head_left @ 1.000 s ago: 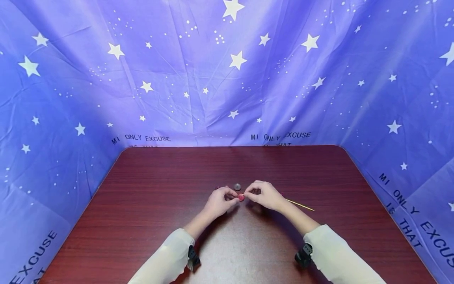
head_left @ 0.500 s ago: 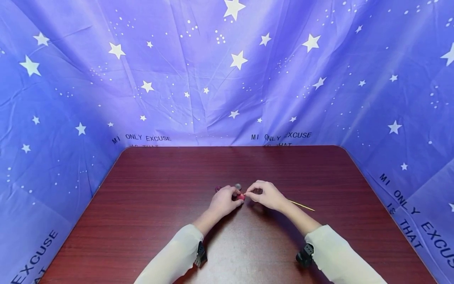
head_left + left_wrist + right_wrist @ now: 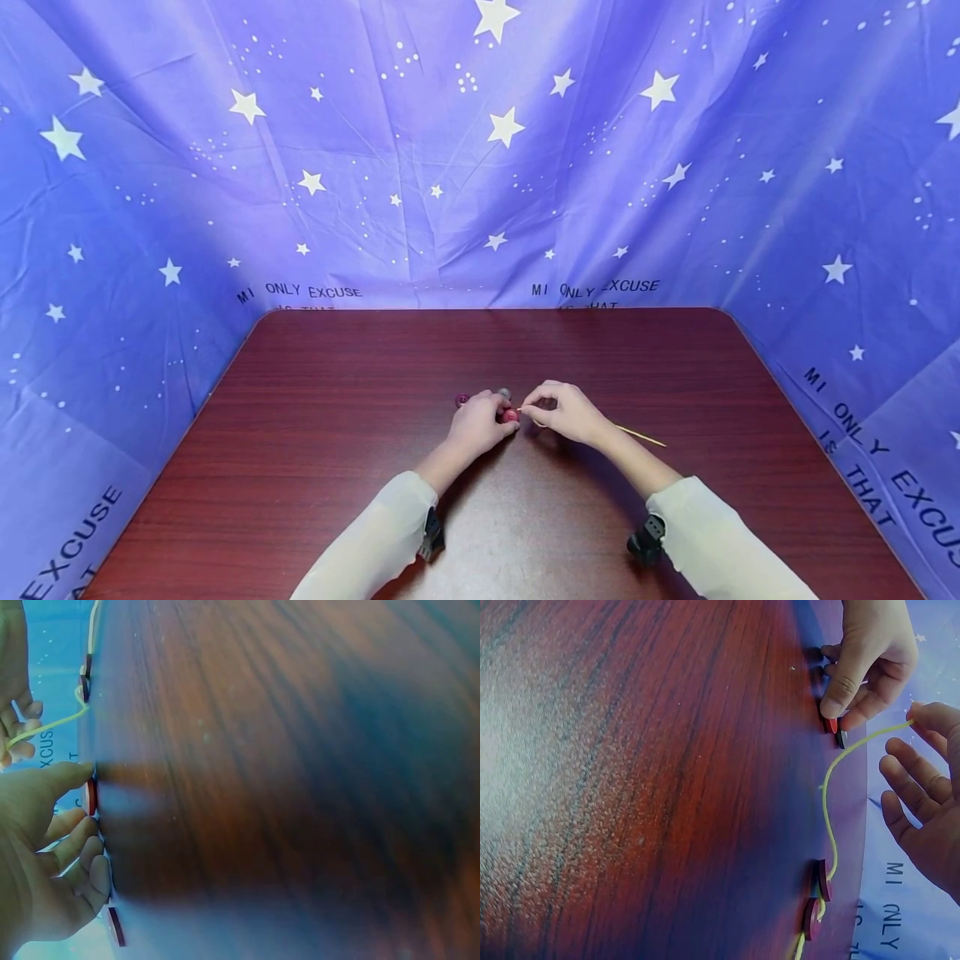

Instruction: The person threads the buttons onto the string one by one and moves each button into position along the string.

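Note:
My left hand [image 3: 477, 421] pinches the red button [image 3: 510, 415] at the table's middle, thumb on one edge and a finger on the other. The left wrist view shows this button [image 3: 91, 796] edge-on, close over the table. Just to the right, my right hand [image 3: 564, 412] pinches a yellow cord [image 3: 826, 795] near its tip, which points toward the red button. From those fingers the cord bends down to the table and passes through two dark red buttons [image 3: 811, 919]. Behind my left fingers lies a grey button [image 3: 504, 393], partly hidden.
A dark purple button [image 3: 461, 401] lies left of my left hand. The cord's far end [image 3: 641, 436] trails right past my right wrist. Around the brown wooden table [image 3: 337, 358] hangs a blue starry curtain [image 3: 420, 150] at the back and sides.
My left hand has shifted right, closing its thumb and fingers about the red button and uncovering the purple one. The right hand, with the cord, has hardly moved.

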Tool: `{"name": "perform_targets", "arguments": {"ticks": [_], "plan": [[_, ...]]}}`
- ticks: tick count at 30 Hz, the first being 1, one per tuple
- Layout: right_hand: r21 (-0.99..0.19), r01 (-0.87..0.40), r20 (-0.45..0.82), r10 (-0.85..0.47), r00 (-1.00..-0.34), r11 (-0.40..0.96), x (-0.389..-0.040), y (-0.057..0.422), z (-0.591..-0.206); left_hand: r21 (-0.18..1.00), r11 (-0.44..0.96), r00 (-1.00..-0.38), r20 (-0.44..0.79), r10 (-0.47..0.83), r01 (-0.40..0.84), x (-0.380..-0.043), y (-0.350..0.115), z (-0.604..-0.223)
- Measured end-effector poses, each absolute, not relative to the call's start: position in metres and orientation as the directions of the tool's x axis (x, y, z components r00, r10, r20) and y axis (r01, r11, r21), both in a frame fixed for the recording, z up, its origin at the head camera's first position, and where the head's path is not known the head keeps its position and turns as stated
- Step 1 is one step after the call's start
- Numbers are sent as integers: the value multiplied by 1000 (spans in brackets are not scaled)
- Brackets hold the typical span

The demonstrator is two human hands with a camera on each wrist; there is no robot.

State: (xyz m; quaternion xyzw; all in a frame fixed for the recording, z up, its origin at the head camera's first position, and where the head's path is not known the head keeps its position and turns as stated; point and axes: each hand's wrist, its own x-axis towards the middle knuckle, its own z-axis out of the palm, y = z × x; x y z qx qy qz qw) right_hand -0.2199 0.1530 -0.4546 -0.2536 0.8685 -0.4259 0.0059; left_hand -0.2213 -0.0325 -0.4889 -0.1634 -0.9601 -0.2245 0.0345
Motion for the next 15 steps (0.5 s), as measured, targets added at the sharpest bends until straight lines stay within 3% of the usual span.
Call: {"name": "perform_targets", "arguments": {"ticks": [15], "plan": [[-746, -414, 183, -438, -880, 521, -220, 154, -456, 379, 865, -945, 122, 305, 328, -220, -31, -485]]}}
